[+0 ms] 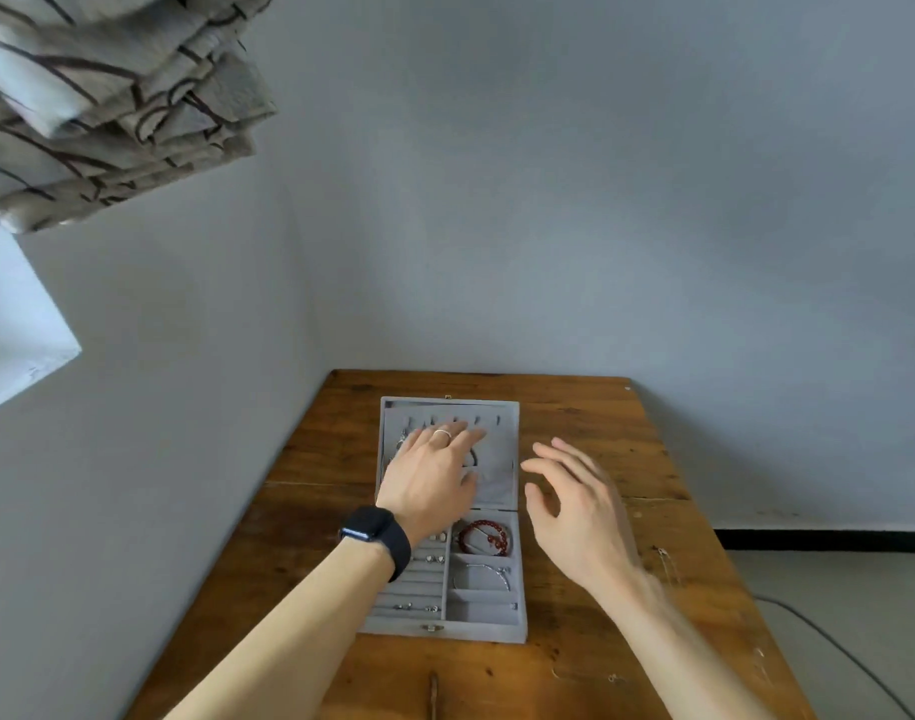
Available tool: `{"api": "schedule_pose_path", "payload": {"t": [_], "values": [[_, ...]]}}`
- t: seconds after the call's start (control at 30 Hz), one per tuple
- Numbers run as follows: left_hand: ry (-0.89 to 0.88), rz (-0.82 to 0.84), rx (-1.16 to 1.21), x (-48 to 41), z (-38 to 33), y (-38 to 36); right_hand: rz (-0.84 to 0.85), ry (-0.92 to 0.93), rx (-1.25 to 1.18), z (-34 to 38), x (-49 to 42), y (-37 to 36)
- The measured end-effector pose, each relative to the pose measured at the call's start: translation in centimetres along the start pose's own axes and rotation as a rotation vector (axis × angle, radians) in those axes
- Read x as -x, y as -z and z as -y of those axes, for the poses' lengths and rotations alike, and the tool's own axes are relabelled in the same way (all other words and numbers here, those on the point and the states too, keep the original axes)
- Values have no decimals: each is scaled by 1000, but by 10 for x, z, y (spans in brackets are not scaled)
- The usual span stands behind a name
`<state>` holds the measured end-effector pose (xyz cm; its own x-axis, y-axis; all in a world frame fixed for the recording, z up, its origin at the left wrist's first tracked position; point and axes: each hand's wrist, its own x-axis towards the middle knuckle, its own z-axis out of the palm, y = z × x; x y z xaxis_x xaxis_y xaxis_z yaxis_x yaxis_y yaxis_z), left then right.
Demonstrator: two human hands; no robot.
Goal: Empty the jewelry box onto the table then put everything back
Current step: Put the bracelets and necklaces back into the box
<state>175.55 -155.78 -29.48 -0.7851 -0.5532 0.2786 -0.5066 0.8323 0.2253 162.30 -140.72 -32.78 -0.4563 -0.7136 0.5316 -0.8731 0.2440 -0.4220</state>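
Note:
A grey velvet jewelry box [518,628] lies open on the wooden table [627,631], its lid [499,483] flat toward the wall. My left hand [432,472], with a ring and a black watch, rests flat with straight fingers on the lid's inner lining and covers what hangs there. My right hand [575,506] hovers open just right of the box, blurred, holding nothing. In the base sit a red bead bracelet [484,537], a silver bangle [484,574] and small earrings [416,608] in the ring rows.
A thin chain [668,563] lies on the table right of the box. The table stands in a corner of grey walls. A cable [829,641] runs on the floor at right. A patterned curtain [107,96] hangs upper left.

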Motion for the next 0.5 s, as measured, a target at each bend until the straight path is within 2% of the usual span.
{"api": "schedule_pose_path", "payload": {"t": [0.17,0.37,0.5], "values": [[-51,29,26,57,-39,-26,-44,-81,-2,-1,73,31],[-90,95,96,135,-87,-66,-2,-189,6,-4,184,56],[-114,101,185,181,-118,-89,-41,-333,38,-18,255,69]]}}
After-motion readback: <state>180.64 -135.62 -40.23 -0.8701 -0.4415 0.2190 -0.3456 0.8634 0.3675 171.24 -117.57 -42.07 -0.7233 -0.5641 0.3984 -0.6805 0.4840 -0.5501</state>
